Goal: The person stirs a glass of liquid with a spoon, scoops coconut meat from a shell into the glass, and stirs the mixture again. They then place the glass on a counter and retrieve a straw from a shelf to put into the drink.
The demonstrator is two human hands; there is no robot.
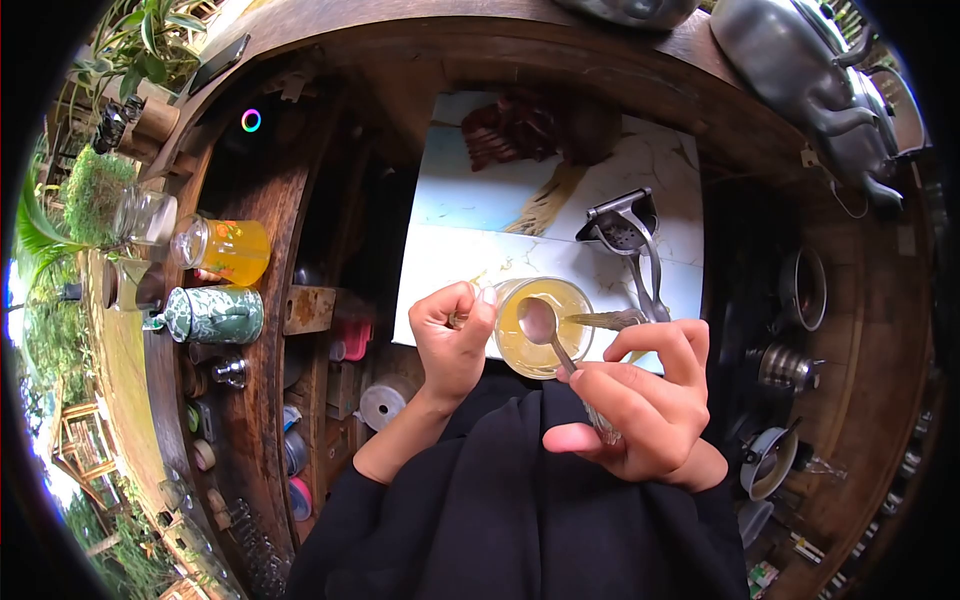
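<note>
A glass mug point(515, 362) of pale yellow liquid stands at the near edge of the white marbled tabletop point(450, 262). My left hand point(455, 335) is closed round its handle at the left side. Between the fingers of my right hand point(645, 405) is a metal spoon point(538, 320), its bowl over the mug; whether it touches the liquid I cannot tell. Another patterned handle point(605, 320) reaches from the mug's right side toward my right hand. Behind that hand lies a metal hand squeezer point(622, 228).
Dark red folded cloth point(510, 130) lies at the table's far side. On the left shelf are a jar of orange liquid point(238, 250) and a green marbled enamel mug point(215, 314). Metal kettles point(780, 50) stand at the upper right, and pots point(768, 462) hang at the right.
</note>
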